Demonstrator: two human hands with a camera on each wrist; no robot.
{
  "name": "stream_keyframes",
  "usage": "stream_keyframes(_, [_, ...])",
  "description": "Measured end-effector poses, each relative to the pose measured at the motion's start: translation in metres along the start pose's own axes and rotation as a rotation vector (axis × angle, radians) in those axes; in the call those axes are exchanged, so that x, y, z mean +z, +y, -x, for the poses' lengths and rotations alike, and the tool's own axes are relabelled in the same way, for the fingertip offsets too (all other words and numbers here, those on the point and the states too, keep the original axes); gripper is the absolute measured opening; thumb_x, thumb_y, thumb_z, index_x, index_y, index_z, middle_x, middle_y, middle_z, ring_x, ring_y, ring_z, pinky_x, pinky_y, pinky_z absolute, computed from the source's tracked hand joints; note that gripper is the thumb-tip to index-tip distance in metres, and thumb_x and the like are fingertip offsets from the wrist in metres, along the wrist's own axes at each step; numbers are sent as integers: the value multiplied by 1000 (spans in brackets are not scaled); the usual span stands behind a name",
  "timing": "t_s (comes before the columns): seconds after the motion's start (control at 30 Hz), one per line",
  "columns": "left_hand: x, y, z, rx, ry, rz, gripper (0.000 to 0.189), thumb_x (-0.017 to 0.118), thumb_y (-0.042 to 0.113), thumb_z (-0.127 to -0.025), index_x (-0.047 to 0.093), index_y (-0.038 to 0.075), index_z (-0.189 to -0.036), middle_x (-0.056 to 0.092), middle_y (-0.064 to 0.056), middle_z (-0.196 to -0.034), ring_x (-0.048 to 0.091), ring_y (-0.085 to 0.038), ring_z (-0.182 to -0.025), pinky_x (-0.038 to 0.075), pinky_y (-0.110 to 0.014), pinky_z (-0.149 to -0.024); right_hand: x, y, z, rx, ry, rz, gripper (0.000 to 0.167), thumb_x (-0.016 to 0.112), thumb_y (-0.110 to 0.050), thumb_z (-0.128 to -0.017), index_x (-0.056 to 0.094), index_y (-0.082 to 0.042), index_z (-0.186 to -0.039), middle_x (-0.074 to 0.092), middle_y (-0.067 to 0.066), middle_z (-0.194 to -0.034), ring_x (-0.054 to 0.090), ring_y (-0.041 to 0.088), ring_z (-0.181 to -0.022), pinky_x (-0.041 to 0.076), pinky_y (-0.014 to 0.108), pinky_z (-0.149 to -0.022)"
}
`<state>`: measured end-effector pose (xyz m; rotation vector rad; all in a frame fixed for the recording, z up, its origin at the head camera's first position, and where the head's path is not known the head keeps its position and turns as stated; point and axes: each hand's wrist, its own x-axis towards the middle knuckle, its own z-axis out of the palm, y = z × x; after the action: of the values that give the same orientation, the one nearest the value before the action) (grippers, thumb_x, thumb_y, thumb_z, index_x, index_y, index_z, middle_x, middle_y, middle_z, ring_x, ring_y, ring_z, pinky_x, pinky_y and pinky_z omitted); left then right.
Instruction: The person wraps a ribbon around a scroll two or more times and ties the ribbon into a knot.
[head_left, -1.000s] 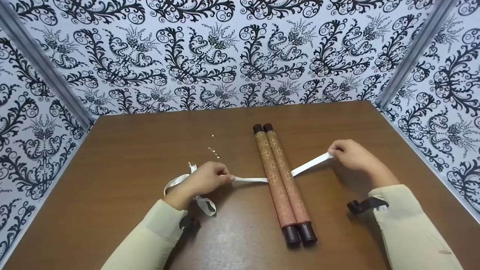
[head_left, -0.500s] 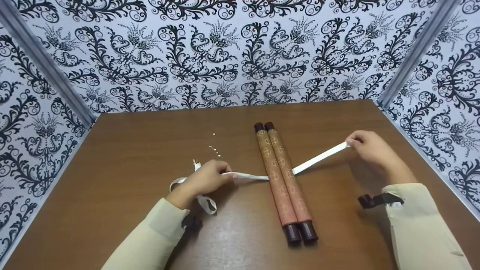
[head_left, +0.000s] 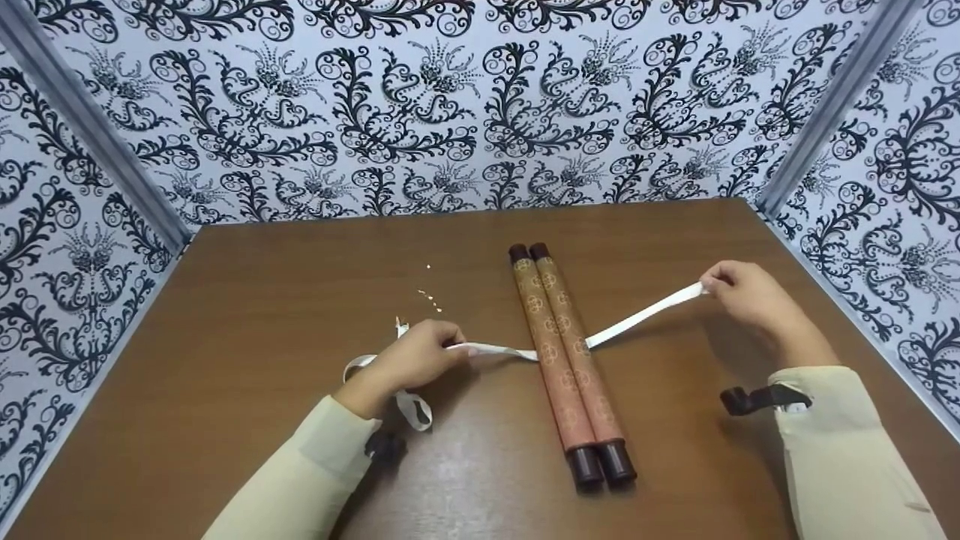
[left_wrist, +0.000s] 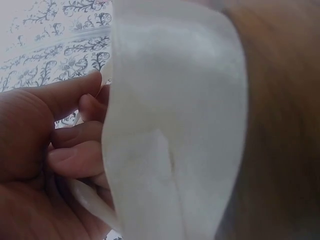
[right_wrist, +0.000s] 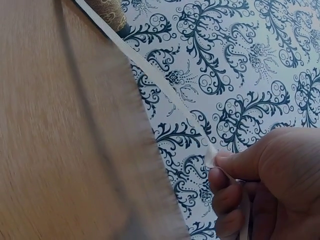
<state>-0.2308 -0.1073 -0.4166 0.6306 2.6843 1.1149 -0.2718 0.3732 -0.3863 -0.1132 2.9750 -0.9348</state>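
Note:
A double-rolled scroll (head_left: pixel 559 352) with dark end knobs lies lengthwise on the table, its patterned cover fading from olive to pink. From under it a white ribbon (head_left: pixel 645 313) comes out on both sides. My left hand (head_left: pixel 420 356) pinches the left stretch, while loose loops of ribbon hang and lie around that wrist. The right hand (head_left: pixel 754 300) holds the other stretch between thumb and fingers, raised over the table. In the left wrist view, a broad span of ribbon (left_wrist: pixel 175 100) hides part of the curled fingers. A ribbon tail runs through the palm (right_wrist: pixel 245 210) in the right wrist view.
The brown wooden table (head_left: pixel 285 285) is bounded by black-and-white patterned walls (head_left: pixel 405 112) at the back and sides. Several tiny pale specks (head_left: pixel 430 300) lie left of the scroll. Dark camera straps (head_left: pixel 765 399) sit at both cuffs.
My right hand has moved right and away from me, and the ribbon stretch on that side has grown longer. The left hand stays nearly in place. The scroll lies almost as before.

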Motion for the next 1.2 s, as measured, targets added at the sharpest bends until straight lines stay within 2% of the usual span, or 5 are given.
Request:
stream_keyframes(0.13, [-1, 2, 0, -4, 2, -28, 18, 71, 19, -98, 69, 9, -82, 53, 8, -73, 46, -10, -67, 39, -27, -64, 1, 3, -2, -32, -20, 82, 32, 52, -25, -108, 68, 3, -113, 69, 23, -109, 60, 36, -100, 46, 44, -83])
stream_keyframes(0.3, [0, 3, -1, 4, 6, -48, 17, 71, 19, -97, 69, 9, -83, 54, 8, -74, 47, -11, -68, 40, -27, -66, 6, -1, -3, -61, -43, 115, 45, 56, -33, -106, 64, 6, -125, 67, 29, -121, 62, 46, -113, 46, 62, -98])
stream_keyframes(0.57, [0, 4, -1, 7, 15, -34, 17, 72, 18, -97, 70, 9, -83, 54, 8, -73, 47, -11, -68, 41, -28, -66, 39, -39, -6, -232, -52, 98, 51, 64, -26, -103, 54, 8, -140, 58, 33, -137, 55, 51, -127, 40, 66, -110])
stream_keyframes(0.83, [3, 5, 0, 18, 6, -22, 16, 71, 18, -97, 71, 9, -84, 53, 9, -72, 47, -10, -66, 40, -27, -64, 88, -72, -4, -502, -173, 203, 26, 74, -17, -94, 72, -1, -114, 69, 15, -109, 66, 34, -105, 52, 55, -99])
stream_keyframes(1.2, [3, 0, -1, 4, 5, 1, 19, 71, 23, -98, 71, 11, -84, 54, 8, -74, 46, -10, -65, 39, -26, -63, 110, -79, -9, -516, -239, 220, 12, 76, -13, -91, 64, -11, -88, 55, 0, -86, 49, 13, -81, 44, 34, -75])
